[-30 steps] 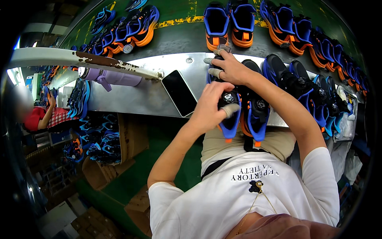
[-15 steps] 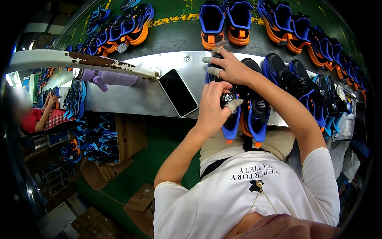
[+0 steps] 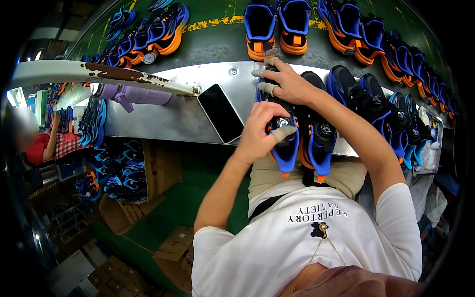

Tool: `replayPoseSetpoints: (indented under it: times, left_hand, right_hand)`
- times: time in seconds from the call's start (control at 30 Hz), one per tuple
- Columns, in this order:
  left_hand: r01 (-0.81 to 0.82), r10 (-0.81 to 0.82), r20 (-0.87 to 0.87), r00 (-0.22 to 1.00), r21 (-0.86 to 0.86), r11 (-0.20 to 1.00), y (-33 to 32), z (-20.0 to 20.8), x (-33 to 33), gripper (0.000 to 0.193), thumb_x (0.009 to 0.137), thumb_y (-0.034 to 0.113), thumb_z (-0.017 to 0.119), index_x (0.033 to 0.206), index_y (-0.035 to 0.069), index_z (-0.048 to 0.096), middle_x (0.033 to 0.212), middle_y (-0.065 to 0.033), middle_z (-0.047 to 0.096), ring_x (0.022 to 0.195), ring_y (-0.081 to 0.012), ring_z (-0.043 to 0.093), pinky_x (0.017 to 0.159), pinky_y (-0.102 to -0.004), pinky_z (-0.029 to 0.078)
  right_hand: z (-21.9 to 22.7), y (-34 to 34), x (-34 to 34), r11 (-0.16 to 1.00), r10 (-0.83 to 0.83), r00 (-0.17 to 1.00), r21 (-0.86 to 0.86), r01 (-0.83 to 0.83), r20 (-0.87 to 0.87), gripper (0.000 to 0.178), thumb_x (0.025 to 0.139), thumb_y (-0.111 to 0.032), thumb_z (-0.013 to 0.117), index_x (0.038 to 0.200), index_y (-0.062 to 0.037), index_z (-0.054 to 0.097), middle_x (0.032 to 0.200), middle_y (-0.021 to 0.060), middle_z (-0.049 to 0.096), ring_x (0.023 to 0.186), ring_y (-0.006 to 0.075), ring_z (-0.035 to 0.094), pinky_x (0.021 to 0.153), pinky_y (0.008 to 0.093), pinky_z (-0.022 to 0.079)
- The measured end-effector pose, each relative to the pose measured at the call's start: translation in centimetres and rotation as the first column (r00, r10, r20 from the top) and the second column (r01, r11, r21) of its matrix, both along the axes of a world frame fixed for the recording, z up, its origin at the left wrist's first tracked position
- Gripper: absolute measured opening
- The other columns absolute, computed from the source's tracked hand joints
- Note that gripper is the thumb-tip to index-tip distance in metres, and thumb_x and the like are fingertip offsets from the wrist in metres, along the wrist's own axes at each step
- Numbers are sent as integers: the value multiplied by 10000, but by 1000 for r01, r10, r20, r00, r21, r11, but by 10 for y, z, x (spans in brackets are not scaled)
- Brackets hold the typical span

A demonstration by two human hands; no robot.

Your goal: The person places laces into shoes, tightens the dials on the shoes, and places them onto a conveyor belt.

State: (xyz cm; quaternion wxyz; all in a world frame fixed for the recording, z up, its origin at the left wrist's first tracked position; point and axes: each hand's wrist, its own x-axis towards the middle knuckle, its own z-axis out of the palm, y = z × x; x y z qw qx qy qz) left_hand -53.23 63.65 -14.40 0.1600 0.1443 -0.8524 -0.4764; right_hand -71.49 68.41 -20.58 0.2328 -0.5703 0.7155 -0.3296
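Note:
A black and blue sports shoe [image 3: 285,157] lies in front of me on the metal shelf, its heel toward my body. My left hand [image 3: 261,129] holds it about the round lacing dial [image 3: 282,122] on the tongue, the thumb in a pale finger cot beside the dial. Over the toe end lies my right hand [image 3: 289,85], its fingers in pale cots and curled round the front of the shoe, hiding much of the toe. Its mate, a second shoe [image 3: 319,143] with an orange heel tab, rests just to the right, untouched, below my right forearm.
A phone [image 3: 221,114] and a lilac bottle [image 3: 143,95] lie left on the metal shelf [image 3: 173,126], under a chipped white bar [image 3: 118,75]. More shoes [image 3: 292,24] line the green conveyor beyond and the shelf at right. A carton of shoes [image 3: 161,171] stands below; a co-worker [image 3: 44,143] sits far left.
My left hand has shifted slightly left and its thumb now lies lower across the dial, showing more of it. My right hand stays on the toe. The co-worker's arm has moved.

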Motion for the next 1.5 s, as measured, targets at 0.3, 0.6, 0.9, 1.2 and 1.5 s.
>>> replayPoseSetpoints:
  times: [0.3,0.6,0.9,1.2,1.5]
  left_hand:
    - [224,-226,-5,974,135,965,-14,-1,1,250,804,178,716,1026,78,662,1069,-58,622,1073,-239,513,969,-356,381]
    - [-53,55,9,998,-175,983,37,40,40,425,744,155,750,1149,89,640,1011,-140,606,1044,-314,529,884,-401,453]
    - [311,-199,338,920,-318,895,95,-4,5,322,623,144,686,940,99,647,775,-161,542,756,-335,580,682,-450,467]
    - [243,-132,242,961,-519,820,-51,41,-67,268,639,189,707,879,80,659,759,-163,591,772,-359,591,721,-459,490]
    - [-231,234,-330,915,49,972,-41,58,-72,384,935,176,537,1287,24,548,1308,-167,557,1212,-298,507,1014,-365,378]
  right_hand:
    - [9,-2,4,1000,-1,1000,30,2,-22,354,869,-267,614,1177,-93,618,1350,222,408,1186,435,438,1025,460,376]
    - [99,-7,-29,969,-230,898,-176,174,-375,408,869,-405,643,1183,-144,641,916,135,619,890,316,605,750,406,491]
    - [38,-79,-66,952,-96,807,183,245,-583,612,749,-690,601,1103,-201,696,949,207,643,944,364,625,788,440,507]
    - [146,-18,-150,877,-419,844,-90,471,336,664,794,-604,684,994,29,668,906,54,654,803,122,619,706,277,495]
    - [181,66,-80,955,-287,898,26,296,333,382,814,-381,751,974,-38,699,818,35,656,749,80,588,695,257,482]
